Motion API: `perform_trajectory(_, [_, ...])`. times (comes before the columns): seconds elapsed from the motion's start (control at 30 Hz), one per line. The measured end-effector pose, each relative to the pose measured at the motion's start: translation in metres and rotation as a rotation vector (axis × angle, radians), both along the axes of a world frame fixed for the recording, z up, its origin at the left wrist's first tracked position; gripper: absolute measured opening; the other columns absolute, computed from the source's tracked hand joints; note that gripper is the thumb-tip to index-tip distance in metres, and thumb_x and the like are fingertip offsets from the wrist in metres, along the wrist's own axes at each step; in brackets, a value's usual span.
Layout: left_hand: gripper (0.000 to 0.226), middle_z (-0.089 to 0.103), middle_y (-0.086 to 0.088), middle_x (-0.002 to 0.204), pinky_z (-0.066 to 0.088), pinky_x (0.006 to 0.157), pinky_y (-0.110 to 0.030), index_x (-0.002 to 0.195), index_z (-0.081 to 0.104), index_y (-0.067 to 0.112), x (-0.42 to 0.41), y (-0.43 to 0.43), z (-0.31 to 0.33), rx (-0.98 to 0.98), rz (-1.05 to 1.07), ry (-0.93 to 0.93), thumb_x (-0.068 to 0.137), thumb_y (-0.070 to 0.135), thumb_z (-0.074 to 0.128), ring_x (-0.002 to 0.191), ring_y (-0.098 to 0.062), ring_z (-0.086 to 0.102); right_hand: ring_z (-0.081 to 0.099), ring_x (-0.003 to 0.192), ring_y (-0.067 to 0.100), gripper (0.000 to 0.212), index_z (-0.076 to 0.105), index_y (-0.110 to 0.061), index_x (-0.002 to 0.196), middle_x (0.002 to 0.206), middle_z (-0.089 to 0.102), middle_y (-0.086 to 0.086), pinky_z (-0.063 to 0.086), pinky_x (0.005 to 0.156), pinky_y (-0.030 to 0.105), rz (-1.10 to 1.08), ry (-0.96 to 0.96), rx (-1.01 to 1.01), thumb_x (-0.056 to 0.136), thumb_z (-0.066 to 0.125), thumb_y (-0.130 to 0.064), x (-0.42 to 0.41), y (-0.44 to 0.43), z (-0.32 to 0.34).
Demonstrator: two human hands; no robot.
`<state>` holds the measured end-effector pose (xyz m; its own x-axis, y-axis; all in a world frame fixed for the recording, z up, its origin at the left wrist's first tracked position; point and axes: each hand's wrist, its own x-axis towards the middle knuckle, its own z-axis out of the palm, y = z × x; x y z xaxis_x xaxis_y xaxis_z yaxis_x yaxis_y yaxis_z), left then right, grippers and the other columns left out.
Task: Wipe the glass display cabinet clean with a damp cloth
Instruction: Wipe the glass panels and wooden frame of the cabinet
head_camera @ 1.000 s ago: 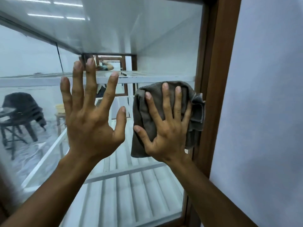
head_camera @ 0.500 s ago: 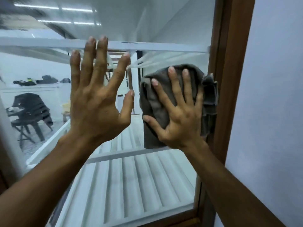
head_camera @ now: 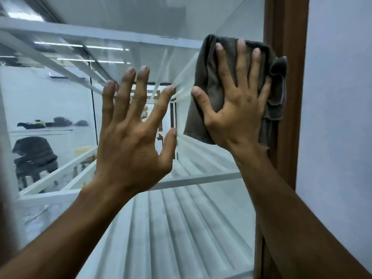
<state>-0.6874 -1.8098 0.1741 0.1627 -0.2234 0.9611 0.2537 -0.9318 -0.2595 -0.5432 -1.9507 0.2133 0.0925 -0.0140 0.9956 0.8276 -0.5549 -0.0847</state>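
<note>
- The right hand (head_camera: pixel 238 109) is pressing a folded grey cloth (head_camera: pixel 209 81) flat against the glass pane (head_camera: pixel 181 228), fingers spread so the pressure is reaching a wide patch; the cloth is sitting high on the pane, its edge touching the brown wooden frame (head_camera: pixel 289 97).
- The left hand (head_camera: pixel 130 141) is lying open and empty on the glass just beside it, likely bracing the pane.
- White slatted shelves (head_camera: pixel 161 238) are showing through inside.
</note>
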Motion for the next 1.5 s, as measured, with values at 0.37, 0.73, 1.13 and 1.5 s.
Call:
perform_trajectory(0.37, [0.070, 0.026, -0.021, 0.169, 0.010, 0.131, -0.054, 0.155, 0.049, 0.016, -0.014, 0.002, -0.019, -0.005, -0.006, 0.043, 0.091, 0.043, 0.052, 0.159, -0.036, 0.018, 0.008, 0.162, 0.036, 0.082, 0.026, -0.029, 0.165, 0.175, 0.016, 0.010, 0.006, 0.125, 0.068, -0.025, -0.098, -0.081, 0.097, 0.033, -0.076, 0.005, -0.007, -0.063])
perform_trajectory(0.73, [0.072, 0.022, -0.019, 0.171, 0.004, 0.132, -0.049, 0.158, 0.044, 0.018, -0.018, 0.006, -0.109, 0.022, 0.028, 0.056, 0.091, 0.046, 0.050, 0.161, -0.033, 0.013, 0.004, 0.163, 0.031, 0.083, 0.025, -0.033, 0.165, 0.176, 0.013, 0.004, 0.007, 0.128, 0.062, 0.009, -0.004, 0.032, 0.095, 0.035, -0.075, 0.005, -0.008, -0.161])
perform_trajectory(1.13, [0.071, 0.027, -0.022, 0.169, 0.008, 0.131, -0.054, 0.155, 0.048, 0.015, -0.026, 0.002, -0.181, 0.013, 0.044, 0.059, 0.090, 0.042, 0.053, 0.159, -0.036, 0.018, 0.002, 0.163, 0.029, 0.082, 0.026, -0.033, 0.165, 0.176, 0.013, 0.004, 0.005, 0.128, 0.063, 0.024, -0.034, -0.067, 0.096, 0.039, -0.075, 0.005, -0.017, -0.259])
perform_trajectory(1.5, [0.070, 0.022, -0.020, 0.171, 0.009, 0.131, -0.055, 0.159, 0.043, 0.015, -0.037, 0.012, -0.225, 0.025, 0.038, 0.107, 0.094, 0.039, 0.050, 0.161, -0.036, 0.014, 0.005, 0.162, 0.039, 0.083, 0.017, -0.031, 0.165, 0.175, 0.012, 0.013, 0.005, 0.122, 0.073, -0.046, -0.058, -0.184, 0.097, 0.031, -0.078, -0.007, -0.012, -0.336])
